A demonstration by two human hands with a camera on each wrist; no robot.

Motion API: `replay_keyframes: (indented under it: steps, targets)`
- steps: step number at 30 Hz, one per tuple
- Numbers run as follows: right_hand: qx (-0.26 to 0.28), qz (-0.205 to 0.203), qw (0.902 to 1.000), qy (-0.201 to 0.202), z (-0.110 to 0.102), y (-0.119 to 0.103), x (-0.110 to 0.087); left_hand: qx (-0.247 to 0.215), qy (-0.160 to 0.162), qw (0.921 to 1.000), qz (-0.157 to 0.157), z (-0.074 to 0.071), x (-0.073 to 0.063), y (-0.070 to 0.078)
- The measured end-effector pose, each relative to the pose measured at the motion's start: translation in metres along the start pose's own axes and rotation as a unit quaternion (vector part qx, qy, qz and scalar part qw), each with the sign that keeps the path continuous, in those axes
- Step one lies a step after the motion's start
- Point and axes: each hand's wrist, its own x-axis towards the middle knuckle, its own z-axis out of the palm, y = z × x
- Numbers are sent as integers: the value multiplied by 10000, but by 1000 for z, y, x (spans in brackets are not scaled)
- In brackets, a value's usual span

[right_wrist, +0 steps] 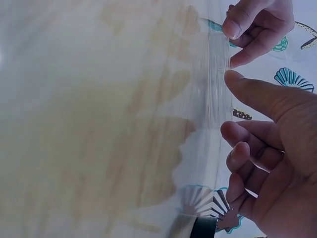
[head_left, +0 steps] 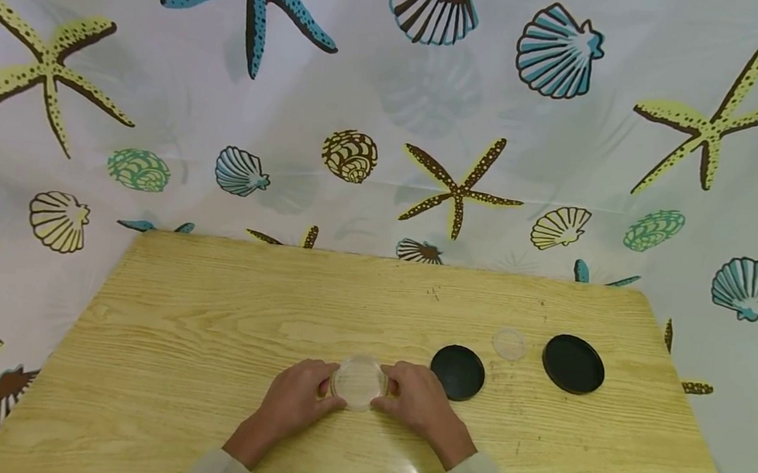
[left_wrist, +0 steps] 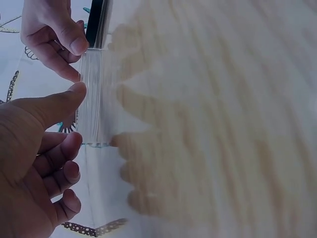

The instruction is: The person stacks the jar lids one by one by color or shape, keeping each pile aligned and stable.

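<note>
A clear round stack of discs (head_left: 360, 383) sits on the table in front of me, between both hands. My left hand (head_left: 305, 393) grips its left edge with thumb and fingers, and my right hand (head_left: 418, 401) grips the right edge. Seen from the side in the left wrist view, the clear discs (left_wrist: 91, 99) show thin stacked layers, with the left thumb and fingertips against the rim. The right wrist view has the right hand (right_wrist: 277, 139) likewise at the rim. Just right of my right hand lies a black round disc (head_left: 458, 373).
Farther right on the wooden table (head_left: 203, 302) lie a thin clear disc (head_left: 509, 343) and a larger black round dish (head_left: 573, 364) with a raised rim. A white curtain (head_left: 339, 91) printed with shells and starfish hangs behind the table and along both sides.
</note>
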Motion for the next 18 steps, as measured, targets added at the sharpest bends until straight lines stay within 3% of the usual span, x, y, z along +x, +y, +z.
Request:
replay_keyframes:
  steps: [6,18]
  targets:
    - [-34,-22,10000,-43,0,0,0,347,-16,9994,49,0,0,0]
    - [37,29,10000,-16,1,1,0,-38,-8,9999,-116,0,1,1]
